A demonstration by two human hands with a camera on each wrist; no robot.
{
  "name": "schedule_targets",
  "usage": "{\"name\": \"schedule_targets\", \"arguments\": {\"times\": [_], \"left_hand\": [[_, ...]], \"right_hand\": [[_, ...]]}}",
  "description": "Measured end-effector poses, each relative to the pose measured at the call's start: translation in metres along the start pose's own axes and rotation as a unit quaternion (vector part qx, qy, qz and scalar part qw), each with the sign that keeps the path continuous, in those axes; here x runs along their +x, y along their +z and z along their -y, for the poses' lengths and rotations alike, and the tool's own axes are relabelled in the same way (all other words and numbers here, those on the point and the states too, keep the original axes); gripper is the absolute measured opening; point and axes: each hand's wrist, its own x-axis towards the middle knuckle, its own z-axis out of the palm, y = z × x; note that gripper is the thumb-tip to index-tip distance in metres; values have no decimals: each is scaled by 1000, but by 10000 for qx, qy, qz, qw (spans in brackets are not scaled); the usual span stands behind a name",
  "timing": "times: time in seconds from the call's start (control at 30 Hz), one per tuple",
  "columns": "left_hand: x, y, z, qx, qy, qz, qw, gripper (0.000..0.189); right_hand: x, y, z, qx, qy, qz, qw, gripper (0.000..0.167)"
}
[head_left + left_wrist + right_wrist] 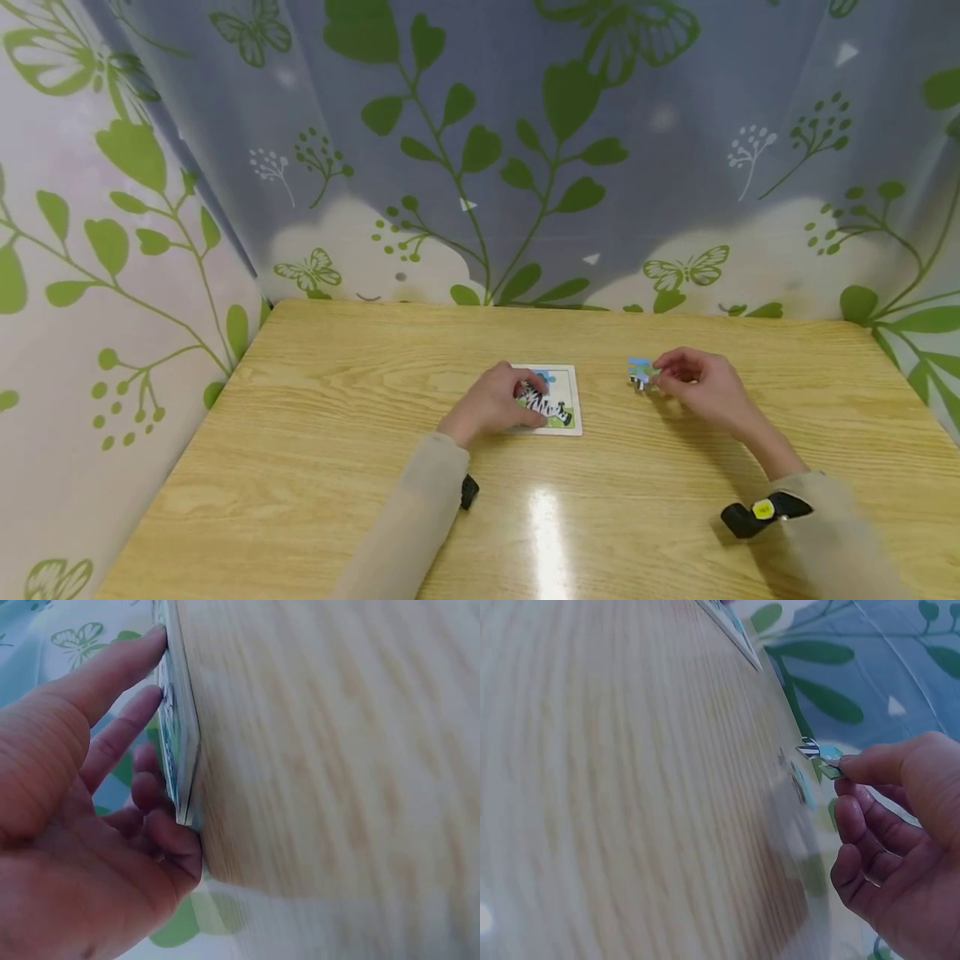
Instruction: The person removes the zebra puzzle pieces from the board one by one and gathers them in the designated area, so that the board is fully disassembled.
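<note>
A square zebra jigsaw board [567, 400] with a pale frame lies on the table; the zebra's striped body and head show, with patches of blue and green. My left hand [493, 402] rests on its left part, thumb and index finger touching the face. In the left wrist view, the other fingers of the left hand [82, 795] bend beside the board's edge [191, 769]. Off to the right, my right hand [705, 383] pinches a small puzzle piece [829, 768] between thumb and index finger. Below that piece, another puzzle piece [802, 786] lies on the table.
The wood-grain table [337, 467] reaches back to a curtain [510, 167] printed with leaves and butterflies. A similar pale cloth [97, 275] hangs along the left side. Black straps [765, 512] sit on the wrists.
</note>
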Motion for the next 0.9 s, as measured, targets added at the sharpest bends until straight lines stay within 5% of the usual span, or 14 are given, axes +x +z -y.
{"name": "schedule_targets", "arguments": {"times": [0.3, 0.9], "left_hand": [[-6, -1, 0, 792, 85, -382, 9961, 39], [2, -4, 11, 358, 3, -71, 9993, 40]], "right_hand": [[2, -18, -19, -303, -26, -236, 9993, 21], [18, -27, -37, -982, 151, -196, 9949, 27]]}}
